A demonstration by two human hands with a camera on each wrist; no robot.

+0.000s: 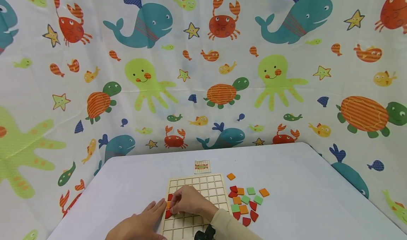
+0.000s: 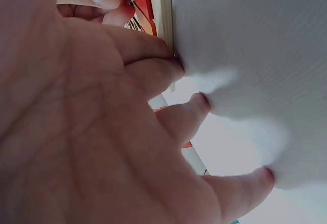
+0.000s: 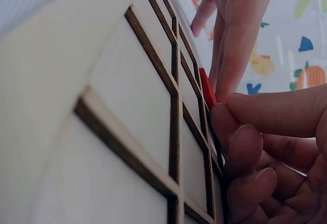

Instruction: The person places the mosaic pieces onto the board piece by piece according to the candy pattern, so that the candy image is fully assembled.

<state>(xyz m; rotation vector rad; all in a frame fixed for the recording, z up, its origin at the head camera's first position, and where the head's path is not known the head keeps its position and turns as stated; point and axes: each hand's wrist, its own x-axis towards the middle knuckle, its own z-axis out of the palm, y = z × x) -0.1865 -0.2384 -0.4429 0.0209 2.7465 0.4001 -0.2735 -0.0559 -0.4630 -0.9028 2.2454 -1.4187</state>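
The right hand (image 1: 189,202) bends its fingers at the left column of a pale wooden grid board (image 1: 213,189), the tips drawn together; whether they pinch a piece, I cannot tell. Just beside them, 2 red, curved-edged flat pieces (image 1: 168,214) and 1 orange square tile (image 1: 168,205) show in that column, the tile between the 2 red ones. The left hand (image 1: 136,225) lies spread along the board's left edge, fingers straight and apart, fingertips down on the white surface (image 1: 286,183).

A black device (image 1: 205,233) sits at the right wrist, next to a beige sleeve (image 1: 233,226). Right of the board lie loose red curved-edged pieces (image 1: 246,221), orange square tiles (image 1: 264,192) and light green square tiles (image 1: 251,191), some touching. Just beyond the board's far edge lies a small printed card (image 1: 202,166); behind the surface hangs white cloth (image 1: 194,109) with sea animals.
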